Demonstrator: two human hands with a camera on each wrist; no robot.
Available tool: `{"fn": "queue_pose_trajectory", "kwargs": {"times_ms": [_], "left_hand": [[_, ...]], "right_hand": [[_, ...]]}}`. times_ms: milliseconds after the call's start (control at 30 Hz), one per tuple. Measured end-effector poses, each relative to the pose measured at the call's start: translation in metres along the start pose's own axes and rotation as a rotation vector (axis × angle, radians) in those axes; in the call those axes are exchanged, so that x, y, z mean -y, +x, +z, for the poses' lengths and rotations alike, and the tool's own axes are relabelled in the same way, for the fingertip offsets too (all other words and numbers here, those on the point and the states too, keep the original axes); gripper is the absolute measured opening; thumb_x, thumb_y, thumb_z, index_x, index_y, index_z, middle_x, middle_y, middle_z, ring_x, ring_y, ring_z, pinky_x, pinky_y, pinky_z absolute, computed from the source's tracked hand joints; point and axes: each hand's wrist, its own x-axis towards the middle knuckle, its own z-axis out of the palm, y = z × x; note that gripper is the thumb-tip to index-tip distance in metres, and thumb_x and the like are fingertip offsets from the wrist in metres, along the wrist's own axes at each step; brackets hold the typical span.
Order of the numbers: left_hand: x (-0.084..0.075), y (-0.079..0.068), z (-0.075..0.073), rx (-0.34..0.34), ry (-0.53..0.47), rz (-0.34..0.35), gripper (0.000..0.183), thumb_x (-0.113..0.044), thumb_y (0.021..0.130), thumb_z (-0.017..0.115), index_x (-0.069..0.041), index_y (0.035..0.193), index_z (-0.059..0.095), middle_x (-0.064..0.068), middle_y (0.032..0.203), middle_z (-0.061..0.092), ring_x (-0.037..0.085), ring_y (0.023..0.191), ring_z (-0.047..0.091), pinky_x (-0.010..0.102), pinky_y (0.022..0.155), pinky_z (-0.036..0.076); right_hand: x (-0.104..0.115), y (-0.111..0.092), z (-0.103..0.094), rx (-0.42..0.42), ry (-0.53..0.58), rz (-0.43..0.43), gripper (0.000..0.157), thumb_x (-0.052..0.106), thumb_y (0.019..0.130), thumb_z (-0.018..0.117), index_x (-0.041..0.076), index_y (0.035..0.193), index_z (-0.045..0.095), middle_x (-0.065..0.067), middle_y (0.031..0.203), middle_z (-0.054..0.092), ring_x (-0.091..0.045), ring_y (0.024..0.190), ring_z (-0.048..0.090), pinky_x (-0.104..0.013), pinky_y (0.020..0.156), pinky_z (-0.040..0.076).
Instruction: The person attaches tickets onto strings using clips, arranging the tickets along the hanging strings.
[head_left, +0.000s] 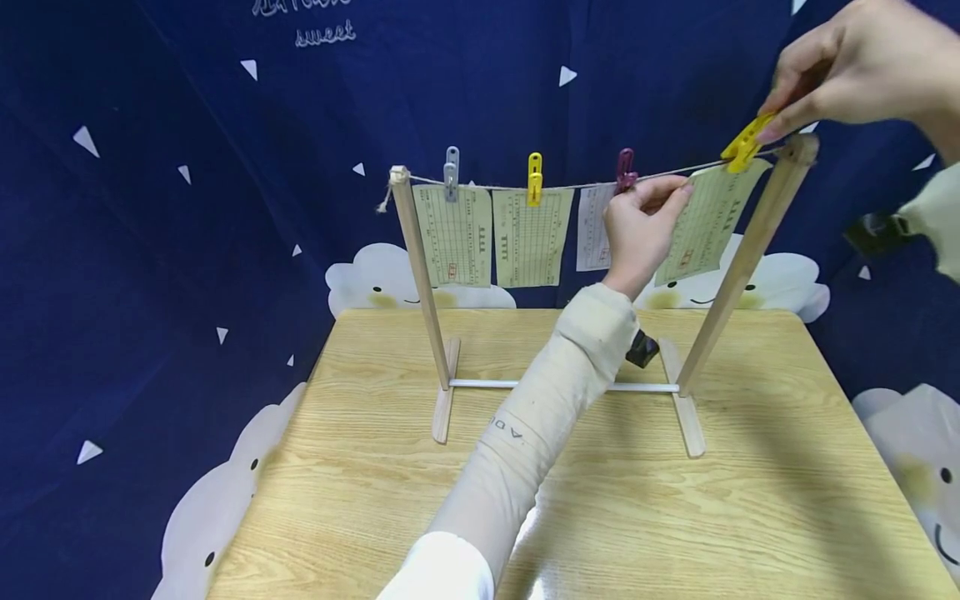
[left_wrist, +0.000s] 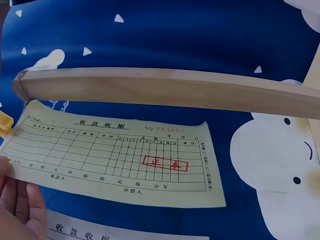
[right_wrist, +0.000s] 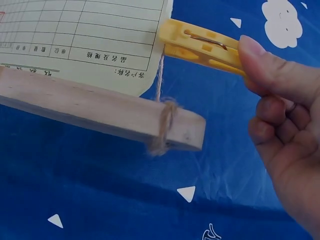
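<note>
My right hand (head_left: 862,71) pinches a yellow clothespin (head_left: 744,146) whose tip sits at the string (head_left: 577,185) and the top edge of a pale receipt slip (head_left: 701,225), close to the right post. With thumb and fingers my left hand (head_left: 645,218) pinches that slip's upper left corner. In the left wrist view the slip (left_wrist: 115,155) shows a printed grid and a red stamp, with the left hand (left_wrist: 20,210) at its edge. The right wrist view has the yellow clothespin (right_wrist: 202,44) between the right thumb and forefinger, its jaws at the paper's edge.
A wooden stand has a left post (head_left: 420,275) and a right post (head_left: 750,258), joined low by a white rod (head_left: 480,383). Hanging from the string are slips under a grey clothespin (head_left: 452,175), another yellow clothespin (head_left: 535,179) and a maroon clothespin (head_left: 626,169). The table (head_left: 360,483) lies beneath.
</note>
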Motion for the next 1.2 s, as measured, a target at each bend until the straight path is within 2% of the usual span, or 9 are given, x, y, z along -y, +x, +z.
{"fn": "queue_pose_trajectory", "kwargs": {"times_ms": [100, 200, 400, 533, 767, 1000, 1200], "left_hand": [[0.007, 0.003, 0.004, 0.009, 0.006, -0.006, 0.013, -0.004, 0.083, 0.065, 0.003, 0.092, 0.069, 0.008, 0.092, 0.069, 0.001, 0.068, 0.057, 0.009, 0.063, 0.045], [0.008, 0.003, 0.004, 0.006, 0.005, -0.012, 0.012, -0.004, 0.083, 0.065, 0.003, 0.092, 0.069, 0.008, 0.092, 0.069, -0.001, 0.067, 0.057, 0.009, 0.062, 0.045], [-0.006, -0.001, -0.003, 0.006, -0.024, -0.041, 0.012, -0.001, 0.083, 0.064, 0.006, 0.091, 0.068, 0.010, 0.092, 0.068, 0.000, 0.066, 0.056, 0.009, 0.062, 0.045], [-0.015, -0.004, -0.007, 0.000, -0.026, -0.036, 0.011, 0.000, 0.083, 0.064, 0.007, 0.090, 0.068, 0.012, 0.091, 0.068, 0.001, 0.065, 0.055, 0.009, 0.061, 0.045], [-0.015, -0.005, -0.006, -0.001, -0.042, -0.044, 0.011, 0.000, 0.083, 0.063, 0.007, 0.091, 0.067, 0.012, 0.091, 0.068, 0.000, 0.065, 0.055, 0.009, 0.062, 0.045], [-0.018, -0.007, -0.009, -0.002, -0.052, -0.041, 0.012, 0.000, 0.083, 0.063, 0.007, 0.091, 0.067, 0.012, 0.090, 0.068, 0.000, 0.066, 0.055, 0.010, 0.062, 0.045], [-0.020, -0.008, -0.010, -0.007, -0.059, -0.038, 0.011, 0.001, 0.083, 0.063, 0.008, 0.091, 0.067, 0.013, 0.090, 0.068, 0.000, 0.065, 0.054, 0.010, 0.062, 0.045]], "right_hand": [[0.002, 0.004, 0.002, 0.018, 0.013, -0.021, 0.020, -0.023, 0.067, 0.065, -0.004, 0.066, 0.062, -0.015, 0.068, 0.060, -0.005, 0.050, 0.045, -0.005, 0.052, 0.039], [0.003, 0.007, 0.004, 0.021, 0.017, -0.049, 0.021, -0.022, 0.066, 0.067, -0.002, 0.064, 0.061, -0.012, 0.065, 0.060, -0.004, 0.049, 0.046, -0.005, 0.051, 0.039], [0.008, 0.011, 0.009, 0.016, 0.017, -0.079, 0.022, -0.019, 0.065, 0.070, 0.001, 0.061, 0.062, -0.013, 0.065, 0.062, -0.002, 0.048, 0.047, -0.005, 0.050, 0.039], [0.009, 0.012, 0.011, 0.044, 0.020, -0.042, 0.019, -0.016, 0.066, 0.071, 0.001, 0.063, 0.063, -0.016, 0.069, 0.064, -0.003, 0.049, 0.050, -0.005, 0.050, 0.040], [0.005, 0.009, 0.014, 0.090, 0.001, 0.045, 0.014, -0.011, 0.068, 0.073, -0.002, 0.073, 0.064, -0.016, 0.076, 0.063, -0.007, 0.051, 0.050, -0.008, 0.050, 0.041], [-0.001, 0.004, 0.018, 0.084, -0.027, 0.100, 0.024, -0.004, 0.068, 0.076, -0.005, 0.088, 0.063, -0.015, 0.080, 0.060, -0.010, 0.058, 0.046, -0.006, 0.052, 0.037], [-0.005, -0.001, 0.020, 0.088, -0.048, 0.118, 0.032, 0.006, 0.074, 0.074, -0.003, 0.101, 0.061, -0.013, 0.082, 0.055, -0.014, 0.066, 0.041, -0.009, 0.054, 0.034]]}}
